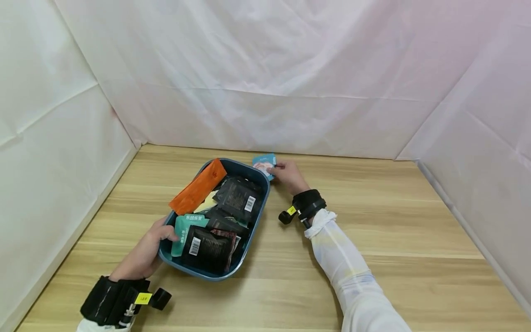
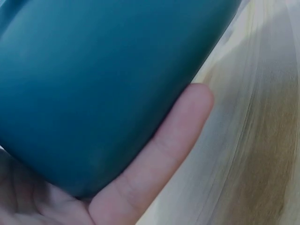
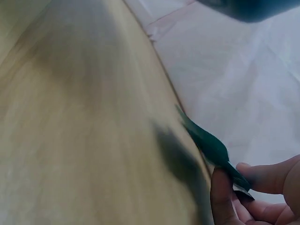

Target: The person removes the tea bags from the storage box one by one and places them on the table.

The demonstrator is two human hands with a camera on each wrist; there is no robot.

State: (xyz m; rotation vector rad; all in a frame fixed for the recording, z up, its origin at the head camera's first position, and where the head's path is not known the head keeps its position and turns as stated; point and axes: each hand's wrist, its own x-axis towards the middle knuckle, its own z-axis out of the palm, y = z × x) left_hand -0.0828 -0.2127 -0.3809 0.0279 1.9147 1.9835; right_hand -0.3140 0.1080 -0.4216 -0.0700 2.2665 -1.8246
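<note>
My right hand (image 1: 290, 176): thumb and fingers pinch one light-blue packet (image 1: 262, 164) at its edge, a light hold that presumably suits something so thin. The packet hangs just outside the far right rim of the blue container; its shadow falls apart from it on the table (image 1: 415, 249). My left hand (image 1: 148, 246): thumb hooked over the rim, one finger straight along the outer wall, apparently to steady the single blue container (image 1: 214, 277). Whether its base touches the table, I cannot tell. Contents, counted: one orange packet (image 1: 198, 186), leaning across the rim, perhaps because it is too long to lie flat; one teal packet (image 1: 180, 234) near my left thumb; two black packets (image 1: 204, 251) showing barcodes. Further dark packets overlap too closely to count. Beyond: three white cloth walls (image 1: 257, 110).
</note>
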